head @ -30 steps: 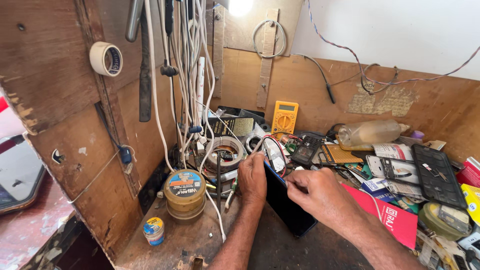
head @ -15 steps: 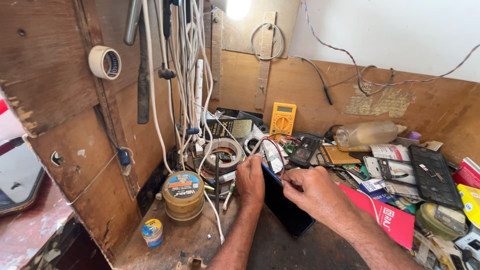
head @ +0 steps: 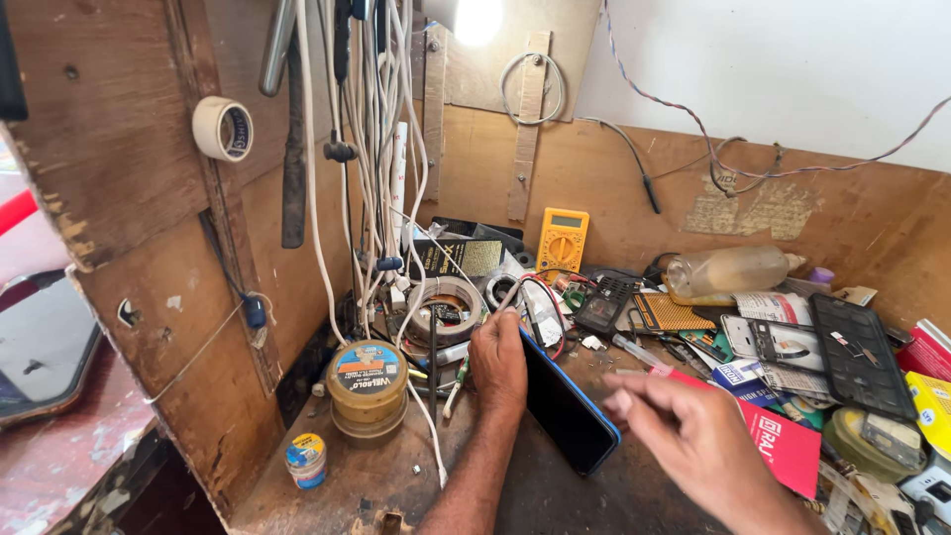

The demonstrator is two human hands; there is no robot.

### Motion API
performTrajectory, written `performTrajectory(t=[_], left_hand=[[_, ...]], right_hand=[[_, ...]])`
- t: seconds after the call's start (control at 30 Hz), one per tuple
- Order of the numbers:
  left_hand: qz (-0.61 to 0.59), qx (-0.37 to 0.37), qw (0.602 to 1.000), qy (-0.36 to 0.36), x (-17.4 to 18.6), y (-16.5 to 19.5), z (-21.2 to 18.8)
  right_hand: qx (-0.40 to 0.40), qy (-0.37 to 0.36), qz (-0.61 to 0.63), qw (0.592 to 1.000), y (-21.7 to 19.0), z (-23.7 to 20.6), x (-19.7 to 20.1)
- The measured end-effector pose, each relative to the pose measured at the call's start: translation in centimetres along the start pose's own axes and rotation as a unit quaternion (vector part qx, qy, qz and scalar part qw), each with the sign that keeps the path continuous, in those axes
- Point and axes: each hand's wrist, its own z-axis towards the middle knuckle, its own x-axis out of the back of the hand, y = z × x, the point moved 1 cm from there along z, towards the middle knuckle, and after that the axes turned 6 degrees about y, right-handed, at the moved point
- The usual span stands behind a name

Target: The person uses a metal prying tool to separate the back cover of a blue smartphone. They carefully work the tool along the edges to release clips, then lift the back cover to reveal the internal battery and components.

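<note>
The smartphone point(head: 567, 416), a dark slab with a blue edge, stands tilted on its long side on the wooden worktop point(head: 367, 481), near the front middle. The left hand point(head: 498, 365) has its grip clamped on the upper end of the phone, fingers curled over the top edge. The right hand point(head: 693, 436) hovers just to the right of the phone, apart from it, with fingers loosely spread and holding nothing as far as I can see. The phone looks stiff, flat and rather light, but its glass face is probably smooth, slippery and fragile, so I judge it best to take it by the two long edges, not by the screen. Left of the phone stands a round brass-coloured tin point(head: 368, 386) with a printed lid, and further left a small blue-capped bottle point(head: 306, 460). Behind the phone lie a roll of tape point(head: 448, 307) and red and black wires point(head: 543, 297); further behind, a yellow multimeter point(head: 562, 241) leans on the wall. To the right of the phone lies a red packet point(head: 783, 446).
</note>
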Motion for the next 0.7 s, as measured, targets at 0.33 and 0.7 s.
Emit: performTrajectory(t=[0.33,0.7], left_hand=[[0.005,0.016,1.000,-0.005,0.0,0.0,0.1],[0.001,0.040,0.999,-0.031,-0.3,-1.9,1.1]], right_hand=[[-0.071,-0.039,0.031,0.996,2.3,-2.4,-0.9],[-0.027,-0.070,-0.089,0.993,3.0,-2.5,-2.5]])
